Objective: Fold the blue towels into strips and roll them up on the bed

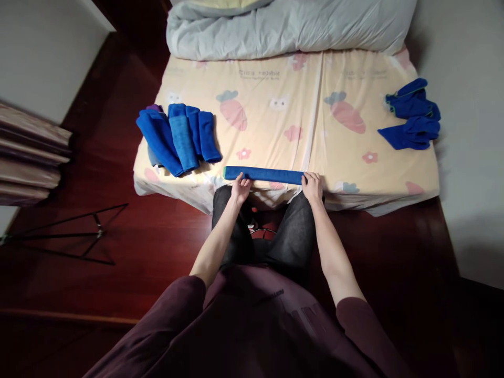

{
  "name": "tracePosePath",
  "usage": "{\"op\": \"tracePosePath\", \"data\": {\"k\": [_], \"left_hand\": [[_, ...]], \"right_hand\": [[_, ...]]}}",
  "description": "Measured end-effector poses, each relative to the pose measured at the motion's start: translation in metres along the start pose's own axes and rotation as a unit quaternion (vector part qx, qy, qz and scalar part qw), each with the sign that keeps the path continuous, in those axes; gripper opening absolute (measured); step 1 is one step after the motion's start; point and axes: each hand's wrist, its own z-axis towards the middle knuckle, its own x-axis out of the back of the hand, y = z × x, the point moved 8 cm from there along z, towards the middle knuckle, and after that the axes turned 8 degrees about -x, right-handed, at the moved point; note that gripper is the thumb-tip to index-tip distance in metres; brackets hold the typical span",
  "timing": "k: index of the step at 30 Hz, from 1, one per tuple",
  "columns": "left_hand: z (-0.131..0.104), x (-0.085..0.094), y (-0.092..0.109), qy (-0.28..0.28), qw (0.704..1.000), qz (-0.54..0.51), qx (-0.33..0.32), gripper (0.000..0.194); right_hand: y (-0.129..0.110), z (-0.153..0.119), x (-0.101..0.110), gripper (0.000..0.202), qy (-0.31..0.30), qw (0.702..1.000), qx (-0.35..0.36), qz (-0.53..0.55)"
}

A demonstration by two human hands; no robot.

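Both hands are pressing on one long blue towel [264, 175] folded into a narrow strip along the near edge of the bed [299, 152]. The left hand [240, 188] is resting its fingers on the strip just inside its left end, where a thin green hem is showing. The right hand [312, 186] is gripping the opposite end, its fingers curled over the cloth. Neither hand is clenched into a fist; both are flattened against the fabric, holding it down rather than lifting it.

In the head view, the strip is lying crosswise in front of the person's knees, touching the sheet with the carrot print. To the left, a row of folded blue towels [179, 137] is sitting side by side on the bed corner, leaning against one another; judging from their neat shape, these are finished. Far to the right, near the wall, a loose pile of blue towels [412, 114] is lying crumpled, well apart from the hands, and these appear to be waiting their turn. A grey duvet [291, 23] is bunched at the head of the bed.

As a judgement, the work is somewhere past the middle: several towels are folded, one is half-folded under the hands, and only a few are left unfolded. The strip is not yet folded short like the finished ones.
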Motion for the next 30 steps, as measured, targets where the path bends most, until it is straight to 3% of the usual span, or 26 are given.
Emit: {"op": "tracePosePath", "data": {"k": [6, 11, 17, 20, 24, 27, 30], "left_hand": [[0.011, -0.012, -0.001, 0.049, 0.998, -0.024, -0.033, 0.009], [0.007, -0.027, 0.003, 0.035, 0.999, -0.016, -0.035, 0.033], [-0.013, -0.050, 0.024, 0.014, 0.998, -0.014, -0.060, 0.038], [-0.029, -0.071, 0.041, -0.028, 0.996, -0.010, -0.086, 0.039], [-0.058, -0.110, 0.073, -0.134, 0.980, -0.013, -0.145, 0.041], [-0.079, -0.138, 0.106, -0.218, 0.958, 0.027, -0.186, 0.040], [-0.094, -0.159, 0.149, -0.287, 0.921, 0.113, -0.237, 0.042]], "right_hand": [[-0.001, -0.003, -0.001, 0.045, -0.008, 1.000, 0.000, -0.003], [-0.006, -0.004, -0.004, 0.045, -0.026, 0.999, 0.022, -0.013], [-0.027, -0.018, 0.004, 0.049, -0.029, 0.995, 0.083, -0.049], [-0.054, -0.024, 0.001, 0.065, -0.031, 0.990, 0.126, -0.047], [-0.112, -0.014, -0.005, 0.077, -0.007, 0.992, 0.129, 0.008], [-0.165, 0.003, -0.007, 0.077, 0.006, 0.990, 0.108, 0.086], [-0.218, 0.022, -0.014, 0.072, -0.031, 0.980, 0.062, 0.185]]}}
